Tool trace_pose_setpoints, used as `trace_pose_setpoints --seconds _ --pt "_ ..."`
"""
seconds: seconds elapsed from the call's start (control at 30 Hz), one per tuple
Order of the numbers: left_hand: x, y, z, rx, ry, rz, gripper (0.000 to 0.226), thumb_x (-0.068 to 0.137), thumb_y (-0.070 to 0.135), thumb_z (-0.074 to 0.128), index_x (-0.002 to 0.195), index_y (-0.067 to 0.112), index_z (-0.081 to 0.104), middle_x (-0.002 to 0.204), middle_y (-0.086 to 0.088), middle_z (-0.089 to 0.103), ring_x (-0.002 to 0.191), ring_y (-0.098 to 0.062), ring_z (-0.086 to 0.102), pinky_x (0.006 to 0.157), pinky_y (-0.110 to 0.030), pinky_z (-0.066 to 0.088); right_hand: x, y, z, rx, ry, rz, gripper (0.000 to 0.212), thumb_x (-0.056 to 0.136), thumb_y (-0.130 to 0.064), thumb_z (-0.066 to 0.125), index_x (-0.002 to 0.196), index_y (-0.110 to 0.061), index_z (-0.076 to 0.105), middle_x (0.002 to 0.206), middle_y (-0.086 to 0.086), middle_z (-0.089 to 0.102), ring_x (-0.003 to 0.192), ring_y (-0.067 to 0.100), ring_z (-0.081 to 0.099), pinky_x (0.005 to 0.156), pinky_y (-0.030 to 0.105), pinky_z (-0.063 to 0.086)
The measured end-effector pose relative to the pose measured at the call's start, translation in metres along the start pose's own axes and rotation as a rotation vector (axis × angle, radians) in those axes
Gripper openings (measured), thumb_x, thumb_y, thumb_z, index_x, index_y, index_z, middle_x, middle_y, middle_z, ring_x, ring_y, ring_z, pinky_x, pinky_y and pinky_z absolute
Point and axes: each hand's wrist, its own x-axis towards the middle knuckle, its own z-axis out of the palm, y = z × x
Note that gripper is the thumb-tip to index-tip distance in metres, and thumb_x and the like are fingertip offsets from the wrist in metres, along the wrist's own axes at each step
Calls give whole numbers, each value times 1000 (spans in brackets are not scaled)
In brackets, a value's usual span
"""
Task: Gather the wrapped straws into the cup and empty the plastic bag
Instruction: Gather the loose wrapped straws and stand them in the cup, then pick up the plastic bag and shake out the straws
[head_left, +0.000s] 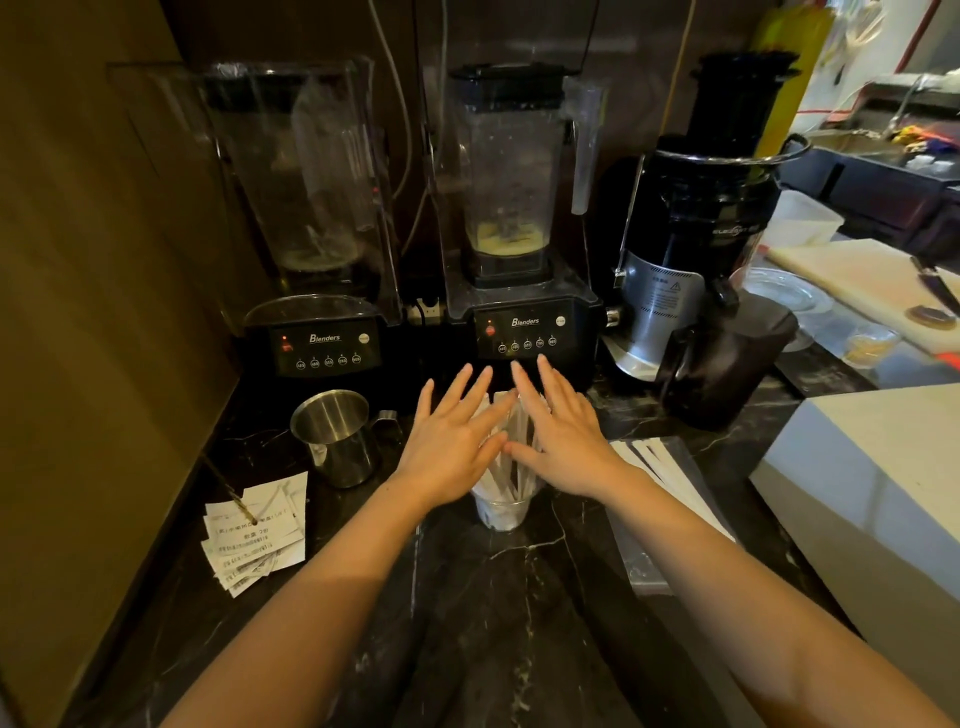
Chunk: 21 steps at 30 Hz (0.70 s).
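On a dark marble bench (519, 597) before two blenders, our left hand (452, 441) and right hand (561, 441) hover flat and open, grasping nothing, over light, bendy wrapped straws (511, 467) in a clear, tippy cup (503, 512). The limp plastic bag (649, 545) lies right; we'd pinch its closed end.

Bare counter (519, 597) before cup (501, 512); blenders (535, 332) close behind.
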Motion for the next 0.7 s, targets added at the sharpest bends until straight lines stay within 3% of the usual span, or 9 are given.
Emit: trace_pose_setpoints --seconds 0.2,0.4,0.57,0.7 --pt "16 23 -8 54 55 -17 54 92 49 24 131 40 -11 155 -4 -6 131 -15 -27 104 -45 -19 -16 19 -26 -11 93 108 89 84 -56 44 124 -36 -33 152 6 -26 140 22 -17 114 46 -4" --pt "36 65 3 73 39 -25 58 91 51 22 141 32 -3 155 -8 -8 138 -21 -21 107 -53 -16 -45 54 -49 -14 132 224 90 84 -56 44 135 -30 -26 153 8 -23 141 24 -16 114 50 1" --pt "44 100 25 41 -36 31 60 91 53 20 140 31 -7 155 -7 -11 138 -21 -21 105 -48 -20 -77 83 -56 8 129 340 89 84 -55 45 139 -27 -20 153 7 -22 141 26 -14 114 49 2" --pt "42 122 50 6 -117 80 61 91 52 21 140 31 -7 155 -5 -10 139 -21 -19 109 -50 -14 -101 107 -52 34 97 435 88 84 -54 45 139 -27 -19 153 9 -20 142 28 -11 114 47 2"
